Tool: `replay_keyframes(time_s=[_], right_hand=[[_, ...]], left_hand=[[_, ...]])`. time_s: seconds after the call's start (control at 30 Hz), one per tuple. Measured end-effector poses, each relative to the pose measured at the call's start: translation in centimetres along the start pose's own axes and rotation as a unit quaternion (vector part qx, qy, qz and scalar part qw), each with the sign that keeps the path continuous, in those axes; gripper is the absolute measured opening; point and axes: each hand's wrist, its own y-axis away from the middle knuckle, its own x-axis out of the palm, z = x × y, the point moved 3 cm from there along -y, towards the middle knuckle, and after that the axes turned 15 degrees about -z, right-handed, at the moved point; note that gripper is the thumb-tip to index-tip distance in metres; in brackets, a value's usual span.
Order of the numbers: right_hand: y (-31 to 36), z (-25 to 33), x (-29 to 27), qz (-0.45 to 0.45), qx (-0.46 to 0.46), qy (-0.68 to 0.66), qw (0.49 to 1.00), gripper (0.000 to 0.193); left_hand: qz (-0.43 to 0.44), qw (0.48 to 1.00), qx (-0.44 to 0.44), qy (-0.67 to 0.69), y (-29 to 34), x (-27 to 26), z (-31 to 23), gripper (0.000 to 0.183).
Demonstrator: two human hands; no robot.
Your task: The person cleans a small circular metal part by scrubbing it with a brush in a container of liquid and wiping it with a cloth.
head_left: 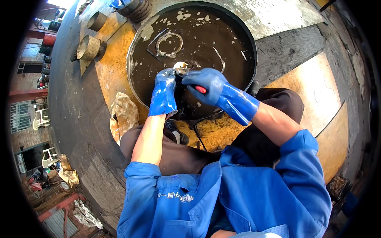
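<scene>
Both my hands wear long blue rubber gloves and meet over a wide round tub (128, 65) of dark, dirty liquid. My left hand (164, 85) is closed around a small wet metal part (181, 66) with a pale, shiny face, just above the liquid. From the right, my right hand (207, 84) grips a tool with a red handle (201, 89). The handle's end sticks out of the fist; the tool's working end is hidden near the part. A metal ring (157, 45) lies in the far left of the tub, beside a thin bent rod (152, 52).
Two open metal cylinders (88, 47) stand left of the tub, near a stack of dark round containers (137, 12). Crumpled tan paper or cloth (124, 110) lies by my left knee. Stained boards (311, 91) cover the ground at right. White chairs (41, 119) stand far left.
</scene>
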Motion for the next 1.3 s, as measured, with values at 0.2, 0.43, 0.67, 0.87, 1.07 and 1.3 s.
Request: replay_keyframes(time_s=[0.2,0.43,0.67,0.87,1.07,1.3], right_hand=[[-1.7,-2.5,-2.1,-0.112,0.05,0.035,0.992,0.016],[-2.8,-3.1,-4.2,-0.086,0.338,-0.024,0.937,0.023],[-2.3,-4.0,-3.5,-0.076,0.402,-0.066,0.91,0.029],[-2.1,-5.2,-2.7,-0.036,0.446,-0.054,0.892,0.03],[-1.9,-3.9,-2.8,-0.046,0.381,-0.004,0.923,0.023],[-2.8,-1.2,-2.5,0.04,-0.008,0.11,0.993,0.026]], left_hand=[[-0.054,0.993,-0.076,0.073,0.4,-0.5,-0.6,0.025],[-0.068,0.972,0.091,0.206,-0.2,-0.7,-2.3,0.024],[-0.016,0.967,0.092,0.237,0.6,0.8,-3.5,0.024],[0.006,0.972,0.106,0.211,0.9,1.2,-3.6,0.025],[0.04,0.982,-0.099,0.158,3.0,0.6,-7.0,0.027],[0.134,0.926,-0.339,0.095,3.7,-0.3,-7.7,0.037]])
